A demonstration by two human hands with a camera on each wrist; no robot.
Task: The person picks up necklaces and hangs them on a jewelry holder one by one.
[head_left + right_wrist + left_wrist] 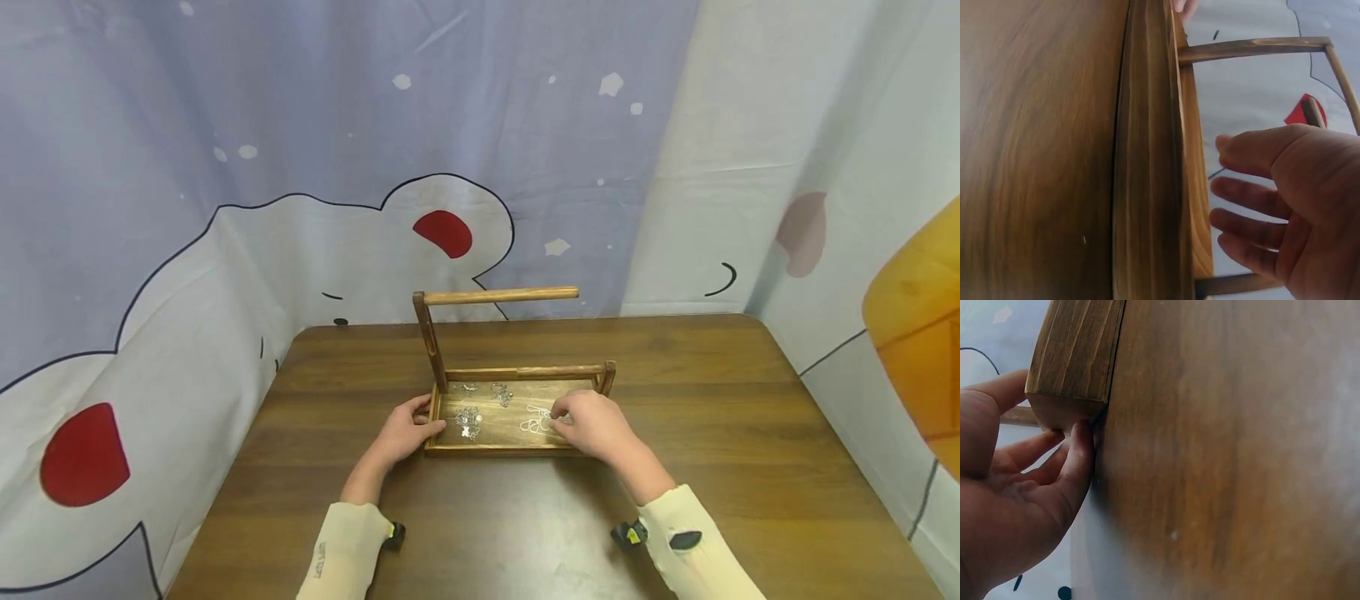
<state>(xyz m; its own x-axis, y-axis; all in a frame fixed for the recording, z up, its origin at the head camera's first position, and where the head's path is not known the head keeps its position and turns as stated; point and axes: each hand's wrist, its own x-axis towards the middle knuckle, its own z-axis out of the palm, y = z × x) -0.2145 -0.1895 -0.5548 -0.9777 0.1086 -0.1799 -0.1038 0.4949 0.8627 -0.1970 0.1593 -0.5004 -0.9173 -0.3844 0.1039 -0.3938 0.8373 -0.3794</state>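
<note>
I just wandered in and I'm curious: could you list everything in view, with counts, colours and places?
Table: one, brown, under the tray.
Wooden tray with raised frame: one, brown, on the table.
Chain clusters: three visible, silvery, left and back of the tray.
Looped strands: count unclear, white, beside the right fingertips.
Patterned cloth: pieces unclear, lavender, white, red, orange, around the table.
Wrist devices: two, black, one per wrist.
Sleeves: two, cream, on the forearms.
Left hand: one, bare, gripping the tray's left end.
Right hand: one, bare, over the tray's right part.

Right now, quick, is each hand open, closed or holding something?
Left hand: holding the wooden tray by its left end.
Right hand: open over the tray, fingers loosely bent, nothing visible between them.
</note>
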